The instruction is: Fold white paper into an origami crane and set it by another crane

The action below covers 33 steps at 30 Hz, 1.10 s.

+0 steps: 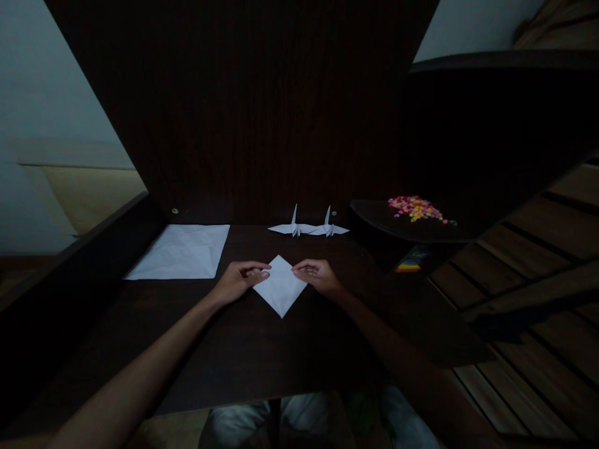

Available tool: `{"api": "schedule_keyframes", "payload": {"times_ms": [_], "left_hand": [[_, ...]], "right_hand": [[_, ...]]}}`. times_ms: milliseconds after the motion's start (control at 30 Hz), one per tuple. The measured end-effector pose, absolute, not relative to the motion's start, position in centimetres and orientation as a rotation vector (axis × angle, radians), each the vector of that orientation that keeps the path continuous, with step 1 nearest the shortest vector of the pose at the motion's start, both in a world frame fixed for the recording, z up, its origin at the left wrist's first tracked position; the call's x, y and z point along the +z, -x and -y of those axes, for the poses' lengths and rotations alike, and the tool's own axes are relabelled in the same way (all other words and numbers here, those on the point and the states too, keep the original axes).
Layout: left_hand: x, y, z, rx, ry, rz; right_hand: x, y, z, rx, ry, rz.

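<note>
A small white folded paper (pixel 281 292), diamond-shaped with one corner toward me, is between my hands over the dark desk (pixel 234 349). My left hand (pixel 239 279) pinches its left edge between thumb and fingers. On the opposite side, my right hand (pixel 321 275) grips the right edge the same way. Faint crease lines cross the paper. Behind it, against the back panel, stand two white origami cranes (pixel 294 230) side by side, their wings touching or overlapping. A larger creased white sheet (pixel 180 252) lies flat to the left of my left hand.
On a raised rounded shelf (pixel 374 218) at the right sits a pile of small colourful pieces (pixel 416 208). Something with a yellow and blue surface (pixel 412 259) shows under it. A low side board (pixel 93 249) bounds the desk's left. Wooden slats (pixel 538 249) are at far right.
</note>
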<state>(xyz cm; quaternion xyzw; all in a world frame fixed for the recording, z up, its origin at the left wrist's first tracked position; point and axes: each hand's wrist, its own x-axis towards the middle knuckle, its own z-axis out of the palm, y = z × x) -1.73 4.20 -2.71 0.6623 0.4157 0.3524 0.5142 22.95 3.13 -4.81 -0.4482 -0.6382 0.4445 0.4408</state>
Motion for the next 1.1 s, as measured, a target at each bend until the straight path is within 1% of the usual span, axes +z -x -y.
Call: {"api": "schedule_keyframes", "payload": {"times_ms": [133, 267, 367, 700, 867, 1100], "left_hand": [[-2.7, 2.0, -4.3, 0.850, -1.846, -1.064], [-2.7, 2.4, -4.5, 0.858, -2.131, -1.027], [-2.8, 2.6, -4.5, 0.836, -2.295, -0.973], [-1.8, 2.9, -3.8, 0.634, -2.567, -0.800], [-1.8, 3.2, -3.9, 0.648, -2.591, -0.765], [-1.8, 3.2, -3.9, 0.638, -2.561, -0.755]], "right_hand": [[-4.7, -23.3, -2.9, 0.862, 1.180, 1.756], [-4.5, -23.3, -2.8, 0.574, 1.149, 1.980], [-4.4, -23.1, -2.6, 0.451, 1.134, 2.087], [-4.0, -23.5, -2.0, 0.495, 1.140, 2.237], [-3.6, -24.2, -2.0, 0.611, 1.150, 2.303], [-3.4, -24.5, -2.1, 0.665, 1.117, 2.311]]}}
